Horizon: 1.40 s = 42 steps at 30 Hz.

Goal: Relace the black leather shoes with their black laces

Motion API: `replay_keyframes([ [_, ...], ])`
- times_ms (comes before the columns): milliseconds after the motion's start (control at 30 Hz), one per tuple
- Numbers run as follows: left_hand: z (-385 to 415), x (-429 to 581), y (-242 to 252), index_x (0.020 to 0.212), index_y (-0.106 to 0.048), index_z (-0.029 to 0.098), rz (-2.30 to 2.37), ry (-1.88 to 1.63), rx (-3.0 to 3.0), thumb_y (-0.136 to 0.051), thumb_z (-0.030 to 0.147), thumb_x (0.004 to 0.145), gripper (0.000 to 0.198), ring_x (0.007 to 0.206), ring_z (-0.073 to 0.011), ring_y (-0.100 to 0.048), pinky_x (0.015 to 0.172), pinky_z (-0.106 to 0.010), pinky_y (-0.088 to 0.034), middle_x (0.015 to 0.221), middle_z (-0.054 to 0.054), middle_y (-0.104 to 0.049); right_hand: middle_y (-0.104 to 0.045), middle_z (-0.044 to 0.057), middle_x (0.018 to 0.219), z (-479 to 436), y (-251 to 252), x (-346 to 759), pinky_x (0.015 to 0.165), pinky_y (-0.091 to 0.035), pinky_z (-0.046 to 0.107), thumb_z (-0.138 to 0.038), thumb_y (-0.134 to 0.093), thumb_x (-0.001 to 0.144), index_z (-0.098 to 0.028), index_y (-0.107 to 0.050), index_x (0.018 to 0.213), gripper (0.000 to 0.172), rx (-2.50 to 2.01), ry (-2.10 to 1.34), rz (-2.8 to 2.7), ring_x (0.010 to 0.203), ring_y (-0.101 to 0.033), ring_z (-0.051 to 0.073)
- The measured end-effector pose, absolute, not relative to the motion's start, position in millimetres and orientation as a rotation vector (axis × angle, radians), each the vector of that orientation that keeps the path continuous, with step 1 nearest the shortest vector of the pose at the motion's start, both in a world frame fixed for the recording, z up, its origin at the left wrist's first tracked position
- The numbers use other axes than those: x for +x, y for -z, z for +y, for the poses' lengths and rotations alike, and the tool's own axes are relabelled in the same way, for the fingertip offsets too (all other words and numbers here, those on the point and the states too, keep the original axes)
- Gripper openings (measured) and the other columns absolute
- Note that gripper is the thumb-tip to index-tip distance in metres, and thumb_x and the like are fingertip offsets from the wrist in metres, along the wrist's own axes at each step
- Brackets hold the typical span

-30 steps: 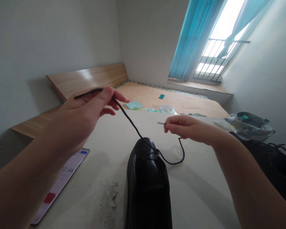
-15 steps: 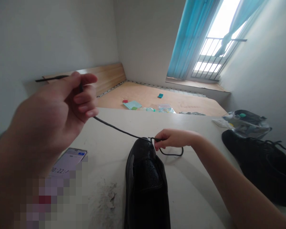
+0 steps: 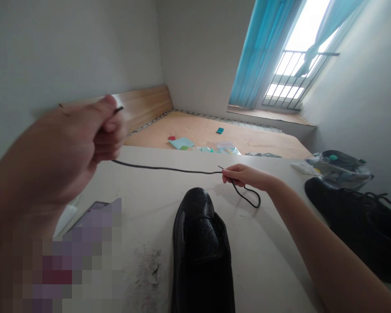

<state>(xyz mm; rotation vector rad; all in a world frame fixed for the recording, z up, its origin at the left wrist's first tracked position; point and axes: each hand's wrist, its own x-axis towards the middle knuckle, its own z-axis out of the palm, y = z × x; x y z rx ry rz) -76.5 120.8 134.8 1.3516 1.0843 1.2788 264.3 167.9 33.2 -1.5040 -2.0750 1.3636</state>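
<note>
A dark shoelace [image 3: 166, 169] stretches between my two hands above the white tabletop. My left hand [image 3: 81, 139], raised at the left, is closed in a fist around one part of it, and a short end pokes out by the thumb. My right hand [image 3: 247, 176] pinches the lace farther right. From those fingers a loop hangs down, and a thin tip sticks up beside them. Below and between the hands stands a black leather shoe [image 3: 198, 234], toe pointing away, with no lace visible in it.
A second black shoe [image 3: 352, 217], laced, lies at the right edge beside a clear plastic bag [image 3: 342, 167]. A phone [image 3: 96, 208] lies at left, partly blurred out. Beyond the white table [image 3: 263, 261] is a tan surface [image 3: 263, 141] with small packets.
The lace has lifted off the shoe's toe and is now nearly level. My left fingers have closed into a fist. My right hand has moved slightly up and away from the shoe.
</note>
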Motion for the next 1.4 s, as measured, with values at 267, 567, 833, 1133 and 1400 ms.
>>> replay_keyframes([
  [267,106.7,-58.0,-115.3,0.080,-0.070,0.022,1.338,-0.493,2.219,-0.054,0.043,0.089,0.028,0.058,-0.0167,-0.054,0.048,-0.024,-0.034,0.064,0.000,-0.062,-0.043,-0.003,0.067,149.6,-58.8,242.2,0.054,-0.030,0.026,-0.040,-0.051,0.092,-0.016,-0.067,0.085,0.030,-1.569,-1.228,-2.344,0.057,-0.035,0.010],
  [567,85.5,-12.5,-90.9,0.092,-0.070,0.029,1.156,-0.268,2.336,-0.045,0.032,0.092,0.025,0.076,-0.0170,-0.060,0.066,-0.028,-0.040,0.083,0.004,-0.070,-0.051,-0.004,0.066,122.9,-76.2,228.6,0.052,-0.033,0.023,-0.033,-0.058,0.086,-0.017,-0.064,0.084,0.017,-1.395,-1.572,-2.603,0.058,-0.040,0.009],
  [833,79.2,10.0,-64.5,0.087,-0.071,0.029,1.191,-0.265,2.250,-0.057,0.038,0.080,0.019,0.079,-0.0202,-0.062,0.066,-0.030,-0.042,0.083,0.002,-0.068,-0.054,-0.005,0.060,115.0,-81.2,216.1,0.053,-0.041,0.022,-0.024,-0.050,0.090,-0.019,-0.050,0.078,0.013,-1.392,-1.694,-2.609,0.054,-0.050,0.010],
  [1133,81.2,19.2,-55.0,0.083,-0.072,0.028,1.191,-0.286,2.240,-0.057,0.029,0.070,0.020,0.076,-0.0199,-0.061,0.065,-0.030,-0.042,0.082,0.002,-0.067,-0.062,-0.003,0.063,116.5,-74.4,213.4,0.057,-0.043,0.024,-0.018,-0.045,0.091,-0.020,-0.046,0.086,0.006,-1.291,-1.912,-2.548,0.057,-0.059,0.012],
  [1400,73.8,22.4,-52.4,0.074,-0.068,0.025,1.231,-0.342,2.281,-0.058,0.029,0.073,0.010,0.071,-0.0204,-0.060,0.060,-0.031,-0.037,0.076,0.001,-0.066,-0.067,-0.001,0.066,125.8,-59.7,215.5,0.065,-0.045,0.026,-0.025,-0.053,0.087,-0.020,-0.046,0.085,0.008,-1.110,-2.079,-2.463,0.066,-0.061,0.013],
])
